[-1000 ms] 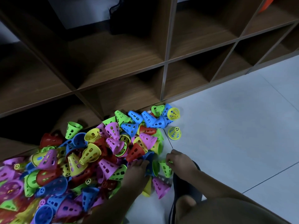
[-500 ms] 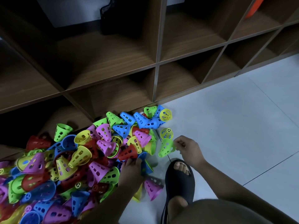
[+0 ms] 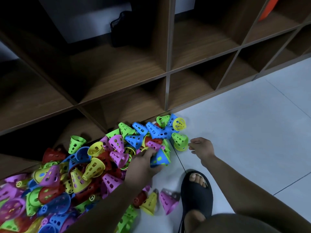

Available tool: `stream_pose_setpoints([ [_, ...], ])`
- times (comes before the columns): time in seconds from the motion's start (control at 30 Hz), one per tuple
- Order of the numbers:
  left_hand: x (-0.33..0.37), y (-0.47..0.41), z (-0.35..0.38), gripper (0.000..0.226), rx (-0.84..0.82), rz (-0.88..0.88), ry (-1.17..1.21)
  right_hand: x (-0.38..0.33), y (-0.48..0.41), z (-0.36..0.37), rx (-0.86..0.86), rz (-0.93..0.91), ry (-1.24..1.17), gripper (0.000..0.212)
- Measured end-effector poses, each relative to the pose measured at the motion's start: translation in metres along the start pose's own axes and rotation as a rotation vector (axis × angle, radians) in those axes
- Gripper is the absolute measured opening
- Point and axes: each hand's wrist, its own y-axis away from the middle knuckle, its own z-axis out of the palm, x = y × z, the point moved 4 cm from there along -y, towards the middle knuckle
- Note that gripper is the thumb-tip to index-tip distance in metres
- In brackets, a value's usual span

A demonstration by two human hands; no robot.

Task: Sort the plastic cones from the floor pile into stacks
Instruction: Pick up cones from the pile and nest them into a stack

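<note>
The floor (image 3: 244,132) is open tile from the shelf unit's (image 3: 117,78) base edge out to the right, with unobstructed passage there. The cone pile (image 3: 84,174) blocks the left part of the floor and lies against the shelf base, spilling into the lowest left compartment. A green cone stack (image 3: 179,142) stands just off the pile's right edge. A sandalled foot (image 3: 196,190) occupies the near centre; loose cones (image 3: 159,201) lie just left of it
</note>
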Motion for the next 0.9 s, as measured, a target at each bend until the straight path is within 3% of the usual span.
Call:
stream_pose_setpoints([
  [0.23, 0.039, -0.045, -0.005, 0.053, 0.053, 0.002, 0.004, 0.023, 0.008, -0.011, 0.0, 0.08, 0.085, 0.02],
  [0.4, 0.062, -0.087, -0.007, 0.053, 0.098, -0.007, 0.062, -0.002, 0.016, -0.014, 0.112, -0.328, 0.326, 0.04],
  [0.53, 0.068, -0.112, -0.011, 0.051, 0.114, -0.007, 0.067, -0.03, 0.01, 0.003, -0.045, -0.46, 0.4, 0.061],
  [0.63, 0.067, -0.123, -0.008, 0.05, 0.071, 0.021, 0.016, -0.032, -0.001, 0.012, -0.146, -0.383, 0.402, 0.055],
  [0.9, 0.052, -0.126, 0.011, 0.05, -0.025, -0.013, -0.051, -0.018, -0.002, 0.02, -0.138, -0.415, 0.541, 0.048],
])
